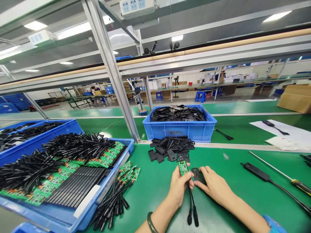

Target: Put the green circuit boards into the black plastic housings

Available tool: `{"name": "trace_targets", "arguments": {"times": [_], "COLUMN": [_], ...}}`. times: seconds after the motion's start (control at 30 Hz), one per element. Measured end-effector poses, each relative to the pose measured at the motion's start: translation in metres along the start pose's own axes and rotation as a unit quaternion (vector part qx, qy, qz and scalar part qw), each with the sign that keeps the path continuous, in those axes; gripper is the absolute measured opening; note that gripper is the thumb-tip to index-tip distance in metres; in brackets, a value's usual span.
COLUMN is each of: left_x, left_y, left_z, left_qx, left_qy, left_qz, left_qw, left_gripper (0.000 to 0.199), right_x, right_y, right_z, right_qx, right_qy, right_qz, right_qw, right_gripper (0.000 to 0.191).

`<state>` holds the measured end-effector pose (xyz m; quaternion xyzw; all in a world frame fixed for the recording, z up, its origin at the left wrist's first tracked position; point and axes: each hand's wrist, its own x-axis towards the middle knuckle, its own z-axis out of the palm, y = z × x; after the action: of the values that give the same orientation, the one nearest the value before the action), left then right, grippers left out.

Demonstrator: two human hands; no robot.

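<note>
Head camera view: Two hands work above a green bench (145, 197), the left hand (178, 187) gripping one circuit board (183, 168) with two cable ends, the right hand (215, 183) pinching one black cover (198, 175) beside it. Bare surface separates the right hand from one screwdriver (272, 165); one blue bin (177, 131) overlaps the metal edge strip (228, 146).

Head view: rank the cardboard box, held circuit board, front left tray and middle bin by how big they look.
1. Front left tray, though partly out of frame
2. Middle bin
3. Cardboard box, cut off at right
4. Held circuit board
</note>
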<state>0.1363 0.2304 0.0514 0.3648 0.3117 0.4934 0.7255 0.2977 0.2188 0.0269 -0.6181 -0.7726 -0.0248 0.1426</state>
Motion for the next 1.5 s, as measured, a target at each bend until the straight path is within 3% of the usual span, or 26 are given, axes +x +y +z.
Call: {"name": "trace_targets", "arguments": {"times": [0.1,0.2,0.3,0.4,0.47,0.57,0.63,0.77,0.83,1.07,1.27,1.5], "left_x": [0.003,0.004,0.005,0.005,0.005,0.004,0.002,0.0,0.0,0.002,-0.001,-0.002], "left_y": [0.002,-0.001,-0.003,-0.004,-0.004,-0.004,-0.004,-0.008,-0.011,-0.016,-0.014,-0.013], "left_z": [-0.004,-0.005,-0.005,-0.006,-0.006,-0.005,-0.004,-0.001,-0.001,-0.008,-0.002,-0.001], "left_qx": [0.02,0.066,0.08,0.084,0.092,0.107,0.112,0.118,0.114,0.12,0.143,0.193], "left_qy": [0.006,0.021,0.017,-0.001,-0.005,-0.006,-0.015,-0.063,-0.087,-0.131,-0.116,-0.12], "left_qz": [-0.028,-0.048,-0.052,-0.062,-0.067,-0.075,-0.082,-0.103,-0.11,-0.095,-0.099,-0.056], "left_qw": [0.999,0.996,0.995,0.995,0.993,0.991,0.99,0.986,0.984,0.979,0.978,0.972], "left_gripper": [0.051,0.052,0.053,0.056,0.059,0.061,0.062,0.06,0.06,0.064,0.059,0.041], "right_x": [-0.001,0.001,0.006,0.011,0.011,0.007,0.003,-0.001,-0.003,-0.008,-0.008,-0.005], "right_y": [0.001,0.002,0.002,0.004,0.008,0.016,0.017,0.007,-0.001,-0.008,-0.007,-0.007], "right_z": [0.0,-0.005,-0.006,-0.004,-0.002,-0.004,-0.008,-0.017,-0.019,-0.013,-0.014,-0.013], "right_qx": [-0.019,-0.035,0.019,0.079,0.094,0.135,0.259,0.536,0.57,0.583,0.604,0.577], "right_qy": [-0.016,0.013,0.026,0.013,0.022,0.059,0.085,0.07,0.045,0.013,-0.006,-0.006], "right_qz": [0.008,0.003,-0.038,-0.067,-0.051,-0.002,0.053,0.101,0.089,0.078,0.088,0.106], "right_qw": [1.0,0.999,0.999,0.995,0.994,0.989,0.961,0.835,0.816,0.809,0.792,0.81], "right_gripper": [0.013,0.014,0.026,0.019,0.018,0.031,0.038,0.047,0.043,0.033,0.035,0.039]}}
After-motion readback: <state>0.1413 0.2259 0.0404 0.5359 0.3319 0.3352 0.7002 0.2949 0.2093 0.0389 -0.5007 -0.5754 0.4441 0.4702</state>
